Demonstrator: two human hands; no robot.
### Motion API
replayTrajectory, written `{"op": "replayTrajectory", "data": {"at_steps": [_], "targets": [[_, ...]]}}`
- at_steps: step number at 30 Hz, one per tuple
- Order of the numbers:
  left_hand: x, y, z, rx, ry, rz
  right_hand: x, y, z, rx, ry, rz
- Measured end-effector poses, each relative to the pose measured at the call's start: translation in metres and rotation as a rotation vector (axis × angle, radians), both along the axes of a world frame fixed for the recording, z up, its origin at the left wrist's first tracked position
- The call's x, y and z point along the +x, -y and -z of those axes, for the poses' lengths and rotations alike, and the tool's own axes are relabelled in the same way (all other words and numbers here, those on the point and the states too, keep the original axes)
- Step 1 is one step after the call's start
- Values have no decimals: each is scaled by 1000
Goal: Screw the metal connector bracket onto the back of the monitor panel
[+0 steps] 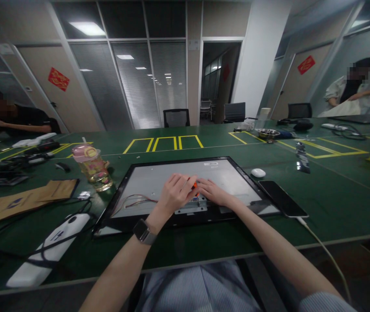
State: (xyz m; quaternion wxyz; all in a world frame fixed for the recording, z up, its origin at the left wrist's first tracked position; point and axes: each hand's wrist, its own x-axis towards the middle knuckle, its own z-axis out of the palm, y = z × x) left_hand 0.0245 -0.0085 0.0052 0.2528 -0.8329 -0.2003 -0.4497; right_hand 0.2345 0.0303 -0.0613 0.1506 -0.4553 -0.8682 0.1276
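A flat display panel [145, 177] with a grey metal back and black frame lies on the green table in front of me. My left hand [176, 193], wearing a smartwatch [144, 231] at the wrist, is closed around an orange-handled screwdriver [194, 185]. The tool points down toward a metal bracket [189, 210] near the panel's front edge; its tip is too small to make out clearly. My right hand [214, 192] rests low over the panel beside the screwdriver, fingers stretched toward it. Thin wires [135, 197] run across the panel left of my hands.
Left of the panel are a pink-lidded bottle [92, 167], a brown paper envelope [25, 199] and a white power strip [50, 251] with black cables. To the right lie a phone [282, 198] on a cable and a white earbud case [258, 173]. Two people are at the table's far sides.
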Motion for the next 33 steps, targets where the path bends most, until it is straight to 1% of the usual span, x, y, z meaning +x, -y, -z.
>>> {"op": "replayTrajectory", "data": {"at_steps": [5, 8, 11, 16, 19, 22, 25, 27, 29, 31, 33], "targets": [[6, 4, -2, -12, -84, 60, -1, 1, -1, 4, 26, -12], [7, 4, 1, 11, -60, 75, -1, 0, 0, -1, 20, -3], [6, 3, 4, 20, -24, 51, 0, 0, 0, -2, 10, 12], [6, 5, 0, -80, -37, 74, 0, -1, 1, 4, -1, -4], [7, 5, 0, -103, -51, 101, 1, -3, 4, 10, -1, 0], [9, 4, 5, -92, -15, 120, 2, -5, 7, 6, -5, 2], [9, 3, 11, -110, 60, 125, 2, -4, 7, 12, -23, -4], [9, 3, 12, -160, 107, 117, 1, -3, 6, 15, -23, -8], [9, 4, 10, -242, 142, 123, 1, -2, 4, 10, -18, -4], [10, 6, 7, -349, 159, 174, 0, -1, 2, -1, -13, -1], [12, 9, 5, -468, 192, 265, 1, -1, 1, -11, -8, -6]]}}
